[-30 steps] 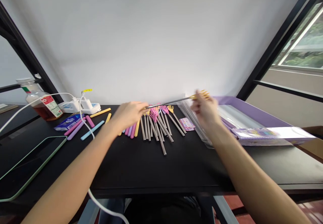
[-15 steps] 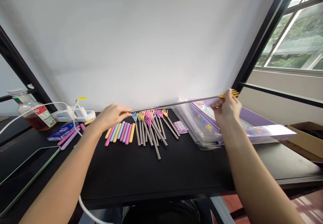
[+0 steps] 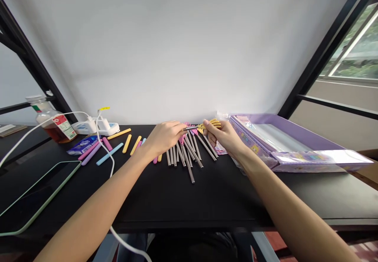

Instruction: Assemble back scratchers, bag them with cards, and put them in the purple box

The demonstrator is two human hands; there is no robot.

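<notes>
My left hand and my right hand hold one telescopic back scratcher between them, above the black table. It is pushed in short now. The left hand pinches the metal rod's handle end. The right hand grips the yellow hand-shaped head. Below them lies a row of several more scratchers with grey metal rods and pink, yellow and blue heads. Coloured sleeves in pink, yellow and blue lie loose to the left of that row.
A purple box with clear plastic bags stands at the right. A small pink packet lies beside it. At the left are a tablet, a bottle, a white power strip with a cable, and a blue packet.
The scratcher was stretched out long between my hands, the right hand far to the right. Now my hands have come together and the rod is collapsed short.
</notes>
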